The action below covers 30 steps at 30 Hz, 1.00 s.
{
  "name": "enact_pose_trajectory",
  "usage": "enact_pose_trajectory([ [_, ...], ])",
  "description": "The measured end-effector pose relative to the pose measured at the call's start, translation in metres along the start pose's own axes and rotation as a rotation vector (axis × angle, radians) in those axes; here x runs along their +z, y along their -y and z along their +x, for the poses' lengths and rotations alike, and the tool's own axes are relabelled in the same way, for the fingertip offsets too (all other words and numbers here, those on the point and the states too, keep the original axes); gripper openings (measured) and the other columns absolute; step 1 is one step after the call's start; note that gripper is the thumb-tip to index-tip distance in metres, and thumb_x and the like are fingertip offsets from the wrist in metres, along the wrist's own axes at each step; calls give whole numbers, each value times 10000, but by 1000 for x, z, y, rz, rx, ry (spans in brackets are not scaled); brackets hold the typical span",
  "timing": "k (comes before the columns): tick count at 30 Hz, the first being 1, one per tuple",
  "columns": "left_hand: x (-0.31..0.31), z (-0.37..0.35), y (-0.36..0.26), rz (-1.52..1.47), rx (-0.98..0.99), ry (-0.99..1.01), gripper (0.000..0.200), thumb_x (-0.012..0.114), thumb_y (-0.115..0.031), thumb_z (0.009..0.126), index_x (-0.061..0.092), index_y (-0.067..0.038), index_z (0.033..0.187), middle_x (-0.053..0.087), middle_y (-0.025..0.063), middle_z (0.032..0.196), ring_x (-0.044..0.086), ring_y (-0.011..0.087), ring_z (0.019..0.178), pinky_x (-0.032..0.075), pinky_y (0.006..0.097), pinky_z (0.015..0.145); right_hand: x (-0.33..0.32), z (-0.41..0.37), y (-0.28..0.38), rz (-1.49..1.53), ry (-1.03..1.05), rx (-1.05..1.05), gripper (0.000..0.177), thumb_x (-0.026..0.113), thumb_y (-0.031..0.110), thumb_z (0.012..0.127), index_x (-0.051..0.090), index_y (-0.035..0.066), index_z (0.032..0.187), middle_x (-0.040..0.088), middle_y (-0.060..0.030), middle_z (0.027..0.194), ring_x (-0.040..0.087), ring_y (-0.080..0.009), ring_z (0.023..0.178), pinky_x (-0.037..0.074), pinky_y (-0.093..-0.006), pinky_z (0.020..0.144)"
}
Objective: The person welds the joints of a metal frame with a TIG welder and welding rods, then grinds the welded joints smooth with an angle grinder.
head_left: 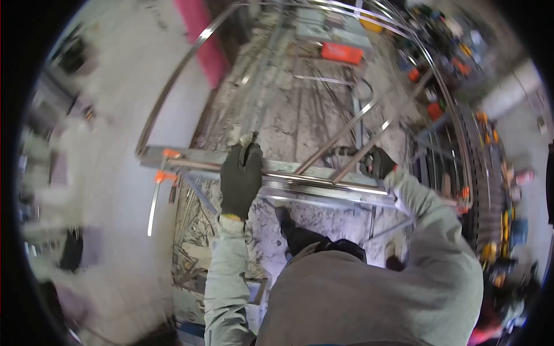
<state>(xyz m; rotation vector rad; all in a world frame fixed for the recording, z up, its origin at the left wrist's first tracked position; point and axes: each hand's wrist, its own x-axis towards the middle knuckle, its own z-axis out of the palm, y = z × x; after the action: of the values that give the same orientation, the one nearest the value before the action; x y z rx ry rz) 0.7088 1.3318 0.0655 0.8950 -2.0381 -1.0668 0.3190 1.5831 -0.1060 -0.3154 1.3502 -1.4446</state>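
A large frame of shiny metal tube (165,101) lies before me, its near side along a grey beam (199,155). Two slanting metal bars (378,134) meet that near side. My left hand (241,180), in a dark glove, is over the near rail with its fingers closed around a small pale, crumpled piece (248,139). My right hand (381,164), gloved too, is closed beside the lower ends of the slanting bars, with a dark, slim tool (345,151) pointing left from it; its kind I cannot tell. An orange clamp (167,175) grips the beam's left end.
Another orange clamp (465,193) sits at the frame's right corner. Beyond the frame's middle lies a red-orange box (341,53). A pink panel (202,40) stands far left. Tools and metal stock crowd a rack (485,173) on the right. Scraps litter the floor below the beam.
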Motion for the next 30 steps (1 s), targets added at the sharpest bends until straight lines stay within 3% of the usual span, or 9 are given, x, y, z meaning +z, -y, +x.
enact_pose_trajectory([
  [6, 100, 120, 53, -63, -184, 583, 385, 669, -262, 940, 653, -1, 1223, 624, 36, 867, 519, 116, 697, 448, 325, 633, -82, -7, -43, -713, 21, -137, 337, 596, 226, 1013, 655, 78, 1310, 684, -20, 929, 599, -130, 679, 481, -314, 568],
  [12, 153, 165, 142, 132, -164, 1089, 732, 695, -388, 976, 421, -30, 1554, 575, 231, 1475, 527, 292, 1416, 455, 376, 1107, -48, 31, -57, -663, -18, -115, 348, 600, 238, 1011, 652, 86, 1320, 687, -20, 938, 608, -134, 700, 484, -307, 580],
  [15, 171, 162, 202, 140, 427, 1149, 613, 663, -359, 1010, 515, -1, 1484, 662, 198, 1332, 664, 283, 1216, 535, 383, 999, -41, -1, -72, -678, -12, -131, 354, 603, 244, 1010, 651, 89, 1324, 688, -20, 943, 613, -135, 710, 486, -303, 587],
  [22, 159, 163, 193, -264, -406, 1345, 474, 634, -324, 1030, 631, 27, 1348, 710, 141, 1151, 729, 239, 954, 592, 364, 850, -31, 37, -89, -699, -71, -175, 367, 608, 258, 1008, 649, 98, 1336, 690, -21, 954, 624, -139, 735, 489, -294, 601],
  [23, 180, 164, 276, -297, 46, 1201, 427, 639, -340, 1023, 696, 33, 1221, 702, 87, 1011, 703, 195, 762, 598, 328, 732, -37, 39, -88, -710, -84, -182, 369, 609, 261, 1008, 649, 100, 1337, 691, -21, 955, 626, -140, 738, 490, -293, 603],
  [24, 142, 178, 184, -306, -556, 1107, 413, 651, -343, 1013, 694, 10, 1221, 695, 79, 1021, 706, 202, 796, 599, 334, 757, -50, 22, -94, -720, -95, -192, 371, 610, 263, 1007, 648, 101, 1339, 691, -21, 957, 627, -140, 741, 490, -291, 606],
  [26, 120, 195, 195, -302, -741, 900, 413, 658, -355, 1005, 690, -19, 1245, 669, 59, 973, 665, 192, 726, 580, 340, 705, -48, 85, -73, -750, -100, -220, 374, 611, 267, 1007, 647, 103, 1342, 692, -21, 960, 631, -141, 748, 491, -289, 610],
  [28, 77, 209, 164, -450, -786, 704, 392, 607, -356, 1033, 685, -65, 1284, 630, 37, 936, 588, 166, 650, 528, 324, 625, -83, 63, -71, -781, -92, -256, 378, 613, 271, 1006, 647, 106, 1345, 693, -21, 963, 634, -143, 755, 492, -286, 614],
  [30, 29, 208, 116, -542, -533, 523, 335, 552, -359, 1061, 706, -101, 1210, 560, 4, 772, 474, 141, 566, 441, 314, 563, -67, 8, -14, -322, -504, 96, 422, 623, 341, 1026, 625, 83, 1360, 686, -104, 1306, 710, -207, 1101, 589, -348, 844],
])
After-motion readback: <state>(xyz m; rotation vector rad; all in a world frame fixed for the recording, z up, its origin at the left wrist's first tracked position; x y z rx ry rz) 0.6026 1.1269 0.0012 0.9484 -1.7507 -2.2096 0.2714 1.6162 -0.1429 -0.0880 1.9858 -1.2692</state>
